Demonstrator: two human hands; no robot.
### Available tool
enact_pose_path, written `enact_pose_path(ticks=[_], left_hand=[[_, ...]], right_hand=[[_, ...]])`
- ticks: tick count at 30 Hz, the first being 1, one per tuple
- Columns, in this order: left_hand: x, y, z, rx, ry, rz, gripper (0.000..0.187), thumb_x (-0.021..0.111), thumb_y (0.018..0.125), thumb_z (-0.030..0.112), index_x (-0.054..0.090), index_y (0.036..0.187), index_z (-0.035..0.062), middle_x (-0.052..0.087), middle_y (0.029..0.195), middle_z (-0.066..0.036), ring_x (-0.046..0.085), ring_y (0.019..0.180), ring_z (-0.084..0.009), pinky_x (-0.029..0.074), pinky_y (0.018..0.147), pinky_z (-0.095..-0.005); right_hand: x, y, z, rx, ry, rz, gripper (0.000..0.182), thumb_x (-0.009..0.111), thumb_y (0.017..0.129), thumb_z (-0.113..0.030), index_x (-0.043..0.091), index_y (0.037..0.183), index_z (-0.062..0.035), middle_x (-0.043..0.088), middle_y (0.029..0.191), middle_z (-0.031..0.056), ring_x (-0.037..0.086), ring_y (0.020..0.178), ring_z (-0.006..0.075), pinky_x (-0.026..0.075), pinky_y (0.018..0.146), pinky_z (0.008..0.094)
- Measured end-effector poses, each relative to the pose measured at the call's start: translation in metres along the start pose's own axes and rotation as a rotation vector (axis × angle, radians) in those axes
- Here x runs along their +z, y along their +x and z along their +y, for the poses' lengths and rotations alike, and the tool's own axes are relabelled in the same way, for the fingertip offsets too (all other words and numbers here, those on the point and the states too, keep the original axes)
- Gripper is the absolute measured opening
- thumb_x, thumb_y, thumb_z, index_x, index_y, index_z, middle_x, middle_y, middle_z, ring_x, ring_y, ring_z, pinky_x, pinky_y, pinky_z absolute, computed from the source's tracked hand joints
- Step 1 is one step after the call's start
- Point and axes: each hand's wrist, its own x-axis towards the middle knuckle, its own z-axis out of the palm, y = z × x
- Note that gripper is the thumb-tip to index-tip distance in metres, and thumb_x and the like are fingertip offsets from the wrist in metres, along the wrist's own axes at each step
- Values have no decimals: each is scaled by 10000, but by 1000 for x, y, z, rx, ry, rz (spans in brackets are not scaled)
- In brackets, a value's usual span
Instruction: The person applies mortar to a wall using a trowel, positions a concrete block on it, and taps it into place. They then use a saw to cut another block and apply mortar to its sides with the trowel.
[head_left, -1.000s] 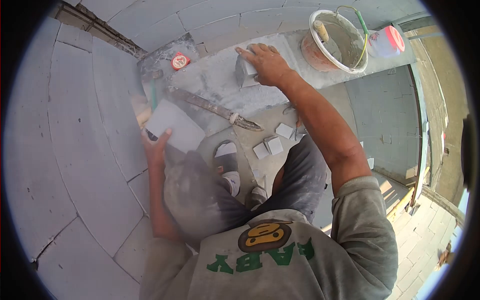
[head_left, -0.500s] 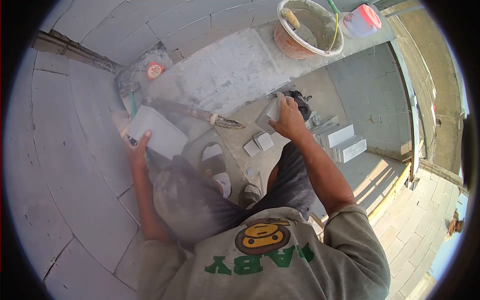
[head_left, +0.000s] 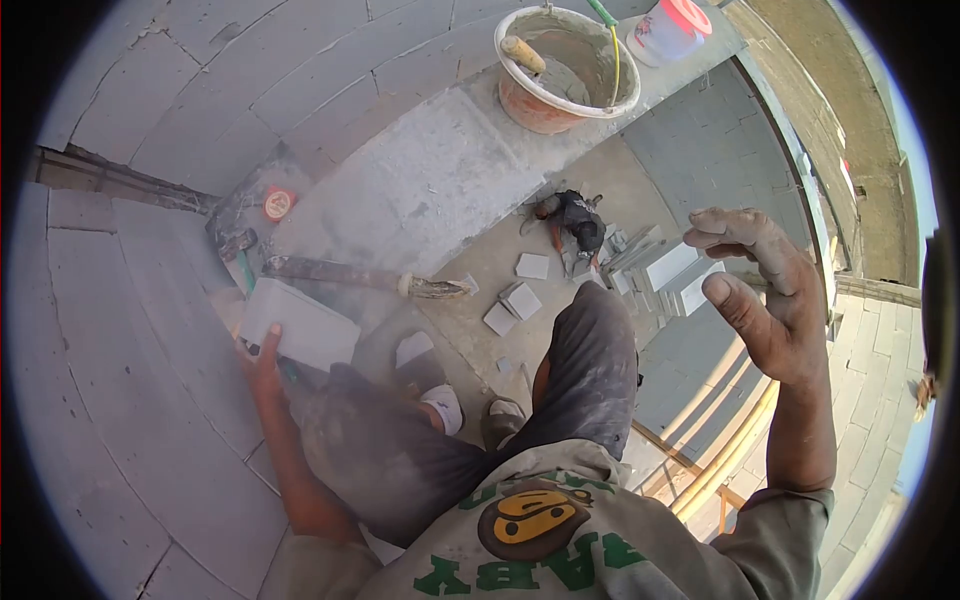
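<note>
My left hand (head_left: 264,372) grips a light grey block (head_left: 300,322) beside my knee, thumb on its near face and the other fingers largely hidden. Pale dust hangs around it. My right hand (head_left: 755,285) is raised at the right, fingers apart and curved, holding nothing. Just beyond the block lies a long brownish tool (head_left: 340,275) with a worn, pale end, perhaps a handsaw. A hammer (head_left: 238,243) with a green handle rests by the left wall, near a red tape measure (head_left: 278,204).
On the dusty ledge (head_left: 400,170) stand a mortar bucket (head_left: 545,115) with a wooden-handled tool and a red-lidded plastic container (head_left: 668,32). Far below, a person (head_left: 575,220) bends near stacked blocks (head_left: 670,275). Several cut pieces (head_left: 521,300) lie on that lower floor.
My right hand has let go of the smaller block piece and moved right and up, opening. Another piece now shows on the lower floor. My left hand still holds its block.
</note>
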Motion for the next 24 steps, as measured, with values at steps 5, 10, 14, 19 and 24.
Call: enact_pose_path(ticks=[5,10,14,19,24], left_hand=[[5,5,-3,30,24,62,750,758,803,284,393,1367,-49,514,1265,-175,514,1168,-278,423,971,-390],[25,-28,26,-37,-74,-148,796,750,816,315,338,1413,-12,509,1288,-162,546,1135,-255,475,922,-383],[30,-20,19,-33,-51,-167,771,749,816,323,369,1396,-14,524,1271,-160,559,1114,-256,484,905,-382],[15,10,-3,6,-14,-37,740,748,817,333,407,1374,-15,542,1250,-158,575,1089,-258,496,885,-382],[2,37,-21,41,-6,53,690,743,825,330,456,1336,-33,567,1219,-160,584,1075,-260,491,888,-379]], right_hand=[[172,-63,50,597,311,34,329,648,894,-229,602,1109,15,664,1005,204,671,916,297,511,824,357],[263,-108,17,164,216,-807,464,641,858,-330,562,1166,8,617,1112,226,614,1043,381,485,907,440],[278,-100,32,235,179,-750,463,602,891,-350,537,1204,-15,588,1171,215,588,1071,391,463,932,450],[261,-74,69,296,55,-488,436,608,889,-345,568,1119,23,616,1113,233,607,1052,384,484,903,449],[251,-44,94,388,0,-456,462,611,894,-375,572,1097,39,615,1116,242,591,1077,390,472,921,454]])
